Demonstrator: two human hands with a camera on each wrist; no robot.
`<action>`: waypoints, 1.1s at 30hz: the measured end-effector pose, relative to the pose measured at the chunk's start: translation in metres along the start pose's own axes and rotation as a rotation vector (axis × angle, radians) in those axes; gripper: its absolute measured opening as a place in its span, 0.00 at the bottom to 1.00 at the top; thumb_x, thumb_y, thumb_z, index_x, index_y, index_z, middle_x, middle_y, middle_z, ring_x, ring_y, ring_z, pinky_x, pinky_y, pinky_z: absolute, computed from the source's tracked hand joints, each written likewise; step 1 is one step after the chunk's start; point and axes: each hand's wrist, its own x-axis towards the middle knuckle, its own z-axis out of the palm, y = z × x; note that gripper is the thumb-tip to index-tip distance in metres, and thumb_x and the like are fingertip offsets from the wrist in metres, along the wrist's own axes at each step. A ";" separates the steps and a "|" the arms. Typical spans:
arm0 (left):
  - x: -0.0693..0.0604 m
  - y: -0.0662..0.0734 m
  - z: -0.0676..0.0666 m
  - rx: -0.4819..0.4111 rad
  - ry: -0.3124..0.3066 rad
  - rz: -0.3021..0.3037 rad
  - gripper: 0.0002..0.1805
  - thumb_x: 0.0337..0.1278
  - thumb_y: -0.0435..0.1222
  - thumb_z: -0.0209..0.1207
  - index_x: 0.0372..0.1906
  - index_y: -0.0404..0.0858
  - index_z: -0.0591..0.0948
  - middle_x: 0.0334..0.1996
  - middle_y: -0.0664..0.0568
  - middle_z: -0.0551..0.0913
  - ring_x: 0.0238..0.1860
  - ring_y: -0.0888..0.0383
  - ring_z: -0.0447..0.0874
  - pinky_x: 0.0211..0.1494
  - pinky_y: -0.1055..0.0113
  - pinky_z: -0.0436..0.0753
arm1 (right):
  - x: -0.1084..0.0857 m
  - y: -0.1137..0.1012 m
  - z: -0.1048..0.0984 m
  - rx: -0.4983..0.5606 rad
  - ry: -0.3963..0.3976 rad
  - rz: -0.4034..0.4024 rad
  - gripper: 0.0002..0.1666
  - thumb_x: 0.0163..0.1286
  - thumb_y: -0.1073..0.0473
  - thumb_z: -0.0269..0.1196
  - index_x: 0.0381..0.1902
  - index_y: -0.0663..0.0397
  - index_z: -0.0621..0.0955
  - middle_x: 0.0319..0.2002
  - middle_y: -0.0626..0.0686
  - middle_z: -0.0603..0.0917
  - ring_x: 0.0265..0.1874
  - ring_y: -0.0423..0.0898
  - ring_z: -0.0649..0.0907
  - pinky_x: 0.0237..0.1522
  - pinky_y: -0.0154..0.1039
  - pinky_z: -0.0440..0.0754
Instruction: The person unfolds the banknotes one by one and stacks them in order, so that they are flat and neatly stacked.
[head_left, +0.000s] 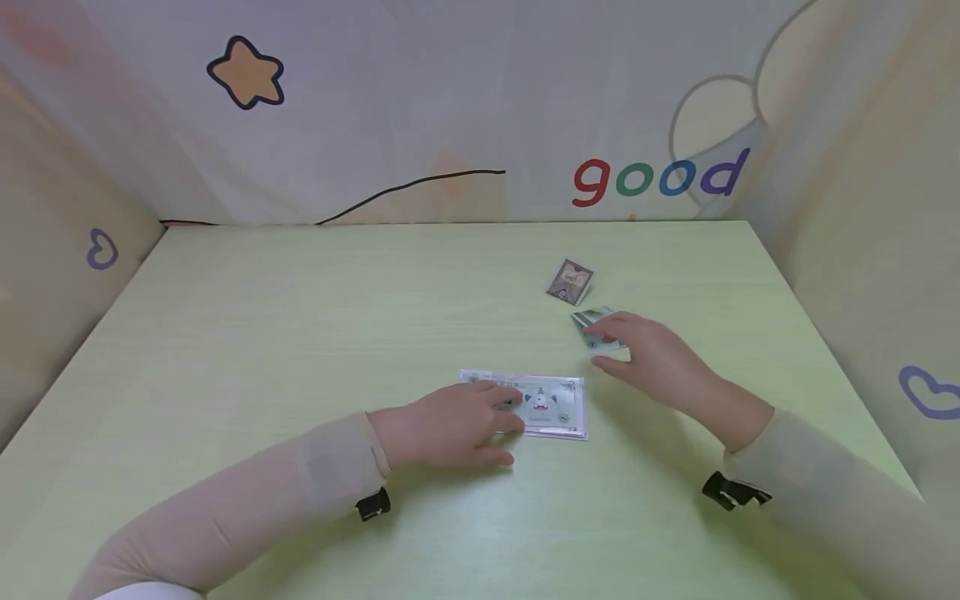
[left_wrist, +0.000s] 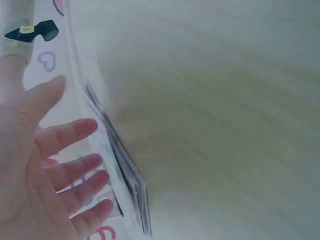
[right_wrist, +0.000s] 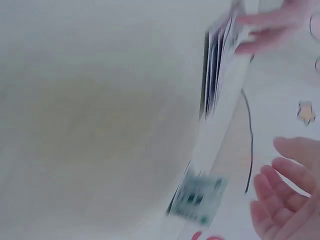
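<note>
A stack of printed paper notes (head_left: 558,406) lies flat on the table, the top one pale green with a cartoon face. My left hand (head_left: 450,425) is spread over its left end, fingers extended; contact is hard to tell. Seen from the left wrist, the stack (left_wrist: 131,185) shows several layers at its edge. A folded green note (head_left: 588,317) stands farther back, partly hidden by my right hand (head_left: 660,358). From the right wrist, that green note (right_wrist: 197,199) appears apart from the loosely bent fingers, with nothing held. Behind it sits a folded brown note (head_left: 571,282).
The light green table (head_left: 300,317) runs back to a pale printed cloth wall (head_left: 390,100) with a star and the word "good". Similar cloth walls stand at the left (head_left: 52,275) and right (head_left: 885,250).
</note>
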 end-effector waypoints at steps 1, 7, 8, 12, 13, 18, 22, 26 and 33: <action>-0.001 -0.001 0.000 -0.005 0.021 0.002 0.24 0.61 0.55 0.53 0.55 0.46 0.79 0.62 0.47 0.70 0.63 0.51 0.66 0.64 0.60 0.65 | 0.002 0.004 -0.003 0.021 0.021 0.017 0.25 0.61 0.60 0.66 0.57 0.57 0.76 0.51 0.59 0.78 0.49 0.56 0.77 0.50 0.53 0.76; -0.007 -0.004 -0.007 -0.065 0.117 0.003 0.22 0.61 0.52 0.54 0.52 0.44 0.80 0.60 0.48 0.72 0.61 0.53 0.68 0.62 0.62 0.68 | 0.010 0.029 -0.009 0.108 0.064 0.067 0.26 0.60 0.61 0.66 0.57 0.57 0.76 0.55 0.61 0.73 0.50 0.58 0.75 0.49 0.55 0.75; -0.008 -0.004 -0.009 -0.079 0.119 -0.003 0.22 0.61 0.52 0.54 0.53 0.44 0.80 0.61 0.48 0.71 0.62 0.53 0.67 0.62 0.62 0.68 | 0.011 0.032 -0.009 0.118 0.062 0.075 0.26 0.61 0.61 0.66 0.57 0.58 0.76 0.56 0.61 0.73 0.51 0.59 0.74 0.50 0.55 0.75; -0.011 -0.006 -0.010 -0.130 0.125 -0.026 0.23 0.62 0.52 0.54 0.56 0.44 0.79 0.64 0.48 0.68 0.63 0.53 0.66 0.62 0.62 0.68 | 0.016 0.043 -0.009 0.150 0.058 0.090 0.25 0.61 0.61 0.65 0.57 0.60 0.75 0.58 0.62 0.70 0.55 0.61 0.71 0.54 0.59 0.70; -0.012 -0.006 -0.010 -0.141 0.128 -0.030 0.23 0.62 0.52 0.54 0.56 0.44 0.78 0.64 0.49 0.68 0.63 0.53 0.66 0.62 0.62 0.68 | 0.018 0.045 -0.009 0.152 0.056 0.096 0.25 0.62 0.61 0.64 0.57 0.60 0.75 0.59 0.63 0.70 0.55 0.62 0.71 0.54 0.60 0.69; -0.013 -0.008 -0.010 -0.161 0.148 -0.025 0.23 0.63 0.52 0.53 0.56 0.44 0.78 0.64 0.49 0.68 0.63 0.53 0.66 0.62 0.61 0.68 | 0.025 0.052 -0.010 0.155 0.034 0.146 0.24 0.63 0.61 0.63 0.57 0.61 0.75 0.59 0.65 0.69 0.56 0.63 0.70 0.55 0.61 0.66; -0.014 -0.009 -0.009 -0.175 0.153 -0.016 0.23 0.63 0.51 0.53 0.56 0.43 0.78 0.64 0.50 0.69 0.63 0.54 0.67 0.63 0.61 0.67 | 0.029 0.056 -0.011 0.155 -0.002 0.193 0.24 0.64 0.60 0.62 0.57 0.61 0.74 0.60 0.65 0.69 0.56 0.63 0.69 0.56 0.61 0.66; -0.016 -0.009 -0.010 -0.200 0.153 -0.016 0.22 0.63 0.51 0.53 0.56 0.43 0.78 0.63 0.49 0.69 0.62 0.53 0.68 0.62 0.61 0.68 | 0.032 0.061 -0.010 0.151 -0.018 0.224 0.24 0.64 0.59 0.62 0.57 0.61 0.75 0.60 0.66 0.68 0.57 0.63 0.68 0.56 0.61 0.65; -0.017 -0.010 -0.008 -0.220 0.159 -0.009 0.22 0.64 0.51 0.52 0.55 0.43 0.79 0.62 0.49 0.70 0.61 0.54 0.68 0.62 0.62 0.68 | 0.038 0.065 -0.009 0.133 -0.009 0.231 0.19 0.64 0.60 0.62 0.53 0.61 0.78 0.61 0.66 0.68 0.61 0.65 0.63 0.61 0.62 0.59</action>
